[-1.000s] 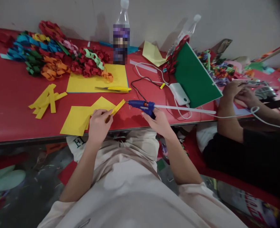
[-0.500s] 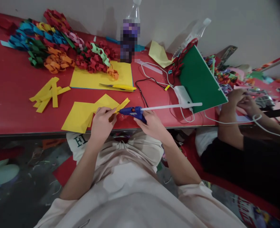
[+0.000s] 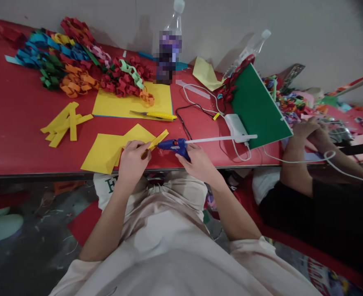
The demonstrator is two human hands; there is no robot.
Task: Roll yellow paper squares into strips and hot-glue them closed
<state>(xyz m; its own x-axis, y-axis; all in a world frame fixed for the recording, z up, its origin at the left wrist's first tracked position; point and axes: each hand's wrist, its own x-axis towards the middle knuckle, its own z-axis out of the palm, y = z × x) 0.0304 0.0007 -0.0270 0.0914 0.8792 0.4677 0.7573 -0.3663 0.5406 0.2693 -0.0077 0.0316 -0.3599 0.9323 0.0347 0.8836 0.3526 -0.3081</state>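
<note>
Pinched in the fingers of my left hand [image 3: 134, 161] is a yellow paper strip [image 3: 158, 139], its free end pointing up and right. My right hand [image 3: 200, 161] is wrapped round the handle of a blue hot glue gun [image 3: 174, 145]. A long whitish glue stick [image 3: 224, 139] sticks out of the gun's back end. The nozzle points left and sits close beside the strip; whether they touch I cannot tell. Yellow paper squares [image 3: 100, 152] lie left of my left hand, and farther left is a loose pile of cut yellow strips [image 3: 63, 125].
Paper chains [image 3: 76, 78] in many colours are heaped at the back left. A yellow-handled cutter [image 3: 159, 116] lies on a yellow sheet [image 3: 107, 102]. A white power strip [image 3: 236, 125] with cables sits by a leaning green board [image 3: 260, 107]. Another person's hands [image 3: 311, 130] work at the right.
The glue gun's nozzle has moved slightly right, away from the fingers of my left hand. My left hand still holds the strip. The view has shifted a little.
</note>
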